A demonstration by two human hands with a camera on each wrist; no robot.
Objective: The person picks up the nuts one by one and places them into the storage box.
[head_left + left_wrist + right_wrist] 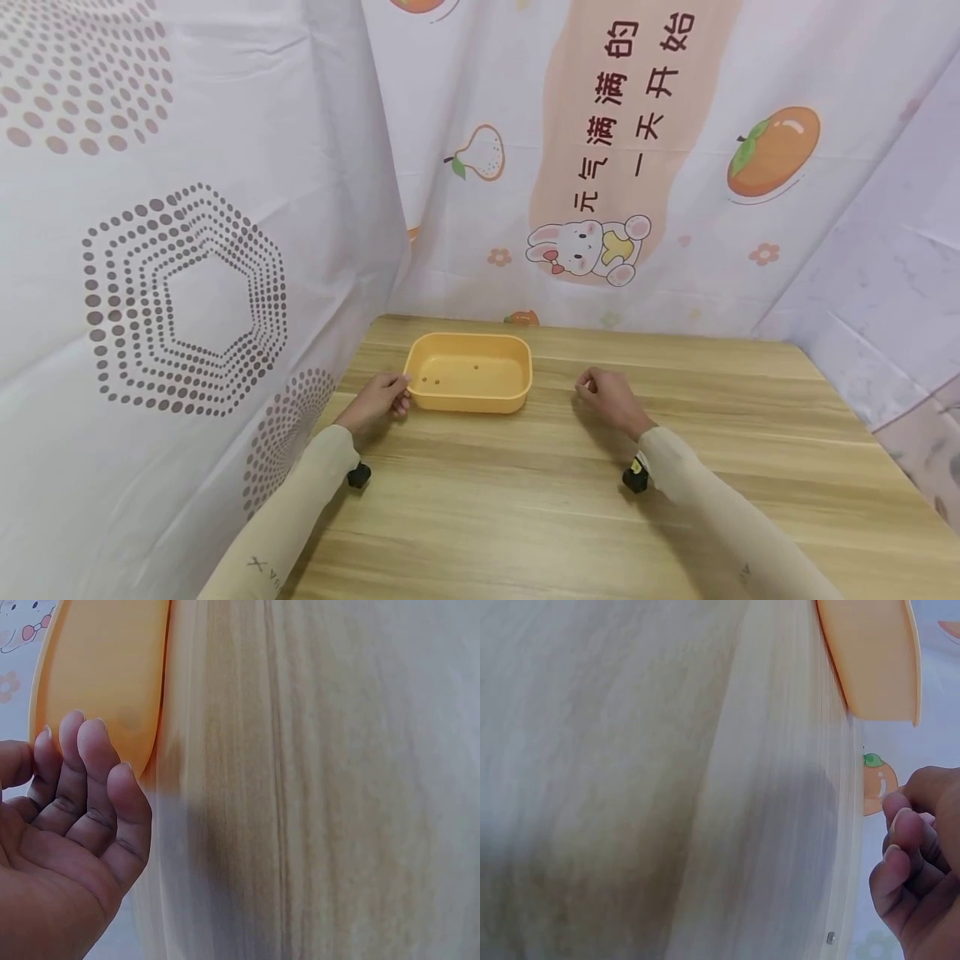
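A shallow yellow-orange plastic tub (468, 405) with rounded corners stands upright on the table; a few small dark spots mark its floor. At its left end my left hand (378, 396) pinches the rim between thumb and index finger. In the left wrist view, the other fingers of that hand (82, 810) curl loosely against the outside of the tub (109, 652). Right of the tub and apart from it, my right hand (613, 398) holds nothing. Its fingers (889, 877) hang loosely curled, with the tub's end (874, 660) beyond them in the right wrist view.
The wood-grain table (480, 492) reaches toward me and to the right. A patterned white curtain (187, 292) hangs along the left side, close to the left arm. Behind the table hangs a printed cloth (465, 250) with fruit and a rabbit.
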